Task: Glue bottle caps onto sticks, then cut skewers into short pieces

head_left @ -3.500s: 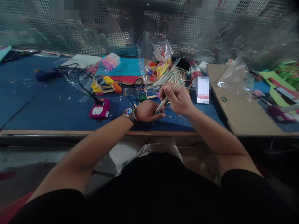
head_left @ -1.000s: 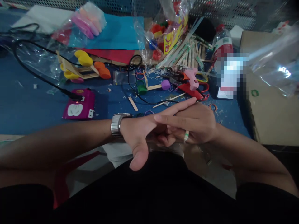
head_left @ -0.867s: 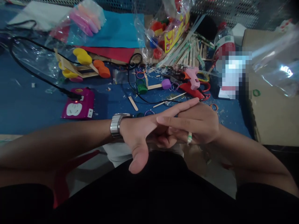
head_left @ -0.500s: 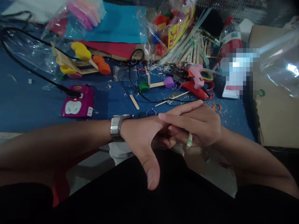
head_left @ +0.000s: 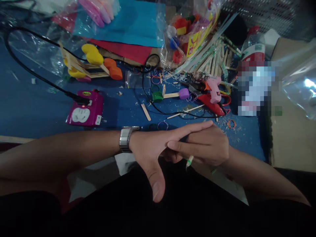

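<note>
My left hand [head_left: 150, 148], with a silver watch [head_left: 125, 139] on its wrist, has its thumb and index finger stretched apart. Its other fingers are partly hidden behind my right hand [head_left: 209, 144]. The right fingers are curled closed against the left hand, with one fingertip touching it near the base of the index finger. From under the right fingers pokes the end of a small pale stick [head_left: 189, 162] with a green mark; the rest of it is hidden. Both hands hover over my lap at the table's front edge.
On the blue table [head_left: 123, 112] lie a pink glue gun [head_left: 214, 89], red scissors [head_left: 212, 102], a loose wooden stick [head_left: 145, 112] and coloured bottle rings. A purple power adapter [head_left: 85, 110] stands left, near a stick model with caps [head_left: 91, 65]. A cardboard box [head_left: 291, 138] is right.
The view has shifted, so the table things sit further right and lower. My right hand has moved slightly down and left, and the green-marked stick end points lower left.
</note>
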The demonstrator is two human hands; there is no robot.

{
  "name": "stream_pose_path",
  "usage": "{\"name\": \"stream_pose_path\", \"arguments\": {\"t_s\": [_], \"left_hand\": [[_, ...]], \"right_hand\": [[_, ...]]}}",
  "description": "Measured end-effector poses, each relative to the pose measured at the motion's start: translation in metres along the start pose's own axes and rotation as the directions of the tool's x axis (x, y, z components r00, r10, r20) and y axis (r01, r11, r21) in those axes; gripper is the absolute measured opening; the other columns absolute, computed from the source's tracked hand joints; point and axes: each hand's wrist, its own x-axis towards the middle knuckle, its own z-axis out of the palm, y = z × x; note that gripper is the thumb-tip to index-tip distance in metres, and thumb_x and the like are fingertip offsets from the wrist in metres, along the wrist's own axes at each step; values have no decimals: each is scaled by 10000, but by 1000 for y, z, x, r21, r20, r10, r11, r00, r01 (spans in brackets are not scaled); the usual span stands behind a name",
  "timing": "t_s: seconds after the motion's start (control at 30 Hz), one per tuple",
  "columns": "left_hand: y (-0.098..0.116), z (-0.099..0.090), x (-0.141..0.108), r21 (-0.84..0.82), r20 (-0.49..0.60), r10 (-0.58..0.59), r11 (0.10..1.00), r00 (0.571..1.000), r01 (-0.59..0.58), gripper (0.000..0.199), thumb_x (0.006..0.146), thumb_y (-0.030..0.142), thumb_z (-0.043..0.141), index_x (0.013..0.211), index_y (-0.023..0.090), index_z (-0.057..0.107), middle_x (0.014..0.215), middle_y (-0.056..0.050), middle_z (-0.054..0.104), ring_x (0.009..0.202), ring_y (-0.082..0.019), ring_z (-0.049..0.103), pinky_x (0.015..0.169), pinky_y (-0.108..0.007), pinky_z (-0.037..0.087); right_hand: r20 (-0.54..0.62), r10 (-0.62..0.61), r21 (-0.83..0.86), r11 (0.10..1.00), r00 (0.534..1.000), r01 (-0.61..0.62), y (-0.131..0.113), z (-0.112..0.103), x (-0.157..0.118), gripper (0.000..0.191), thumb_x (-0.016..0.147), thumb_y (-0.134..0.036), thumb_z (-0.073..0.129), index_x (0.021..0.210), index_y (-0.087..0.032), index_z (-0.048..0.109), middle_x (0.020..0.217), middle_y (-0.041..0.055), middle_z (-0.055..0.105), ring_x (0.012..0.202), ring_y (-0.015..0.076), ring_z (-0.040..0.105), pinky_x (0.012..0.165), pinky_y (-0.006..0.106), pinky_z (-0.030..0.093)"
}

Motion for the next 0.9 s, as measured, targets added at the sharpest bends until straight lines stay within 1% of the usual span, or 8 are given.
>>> {"name": "stream_pose_path", "arguments": {"t_s": [0.1,0.2,0.37,0.47,0.53,0.7,0.8,0.9], "left_hand": [[-5,-2,-2,-191,168,34,982,985,-2,1608,511,876,998,1775,113,361,1837,-236,375,1773,-411,289,1418,-483,366],[-8,-3,-3,-253,155,-13,966,988,53,1655,441,797,1064,1798,184,344,1818,-197,432,1755,-424,342,1418,-492,382],[-13,-3,-3,-285,117,-7,958,993,40,1686,379,731,1112,1792,188,372,1849,-192,383,1764,-447,311,1439,-503,348],[-17,-1,-3,-304,64,-75,948,995,91,1702,336,766,1099,1767,146,420,1788,-221,475,1740,-473,351,1435,-523,364],[-19,3,-5,-344,44,-134,928,990,141,1748,373,775,1091,1803,127,322,1739,-236,533,1735,-473,357,1416,-558,394],[-23,12,-13,-503,90,-174,842,981,196,1880,510,639,1127,1833,196,-133,1671,-237,617,1597,-412,591,1346,-561,498],[-26,13,-14,-498,54,-189,846,981,190,1899,481,687,1116,1836,213,-127,1708,-249,578,1587,-428,600,1375,-595,448],[-29,9,-14,-453,39,-155,878,987,155,1865,488,727,1097,1846,195,-65,1676,-247,608,1607,-430,576,1386,-601,425]], "right_hand": [[-58,-72,30,997,996,73,0,-5,9,507,1136,-242,652,1634,-322,602,810,-36,734,661,175,689,599,349,521],[-111,-108,42,993,988,113,0,-8,15,462,1094,-188,720,1550,-230,665,792,-31,735,632,154,662,565,356,486],[-25,-3,19,1000,1000,3,0,-6,11,723,1048,-270,810,1687,-424,509,850,-52,757,651,188,721,615,348,540],[-131,8,-59,998,991,-16,-2,0,14,712,1081,-266,759,1740,-281,492,874,-11,803,683,197,744,613,357,538],[-195,-15,-111,994,981,-7,-2,4,18,658,1102,-212,703,1730,-169,512,886,6,821,697,174,733,589,343,498],[-215,-32,-136,991,976,3,4,7,26,580,1154,-234,594,1724,-146,535,732,-14,671,629,197,576,597,367,425],[-209,-70,-120,992,975,45,7,4,26,555,1185,-281,534,1723,-144,545,674,-31,538,592,205,503,566,377,366],[-188,-75,-90,994,979,59,10,1,24,503,1204,-282,455,1667,-155,603,687,-22,553,598,211,503,572,385,372]]}}
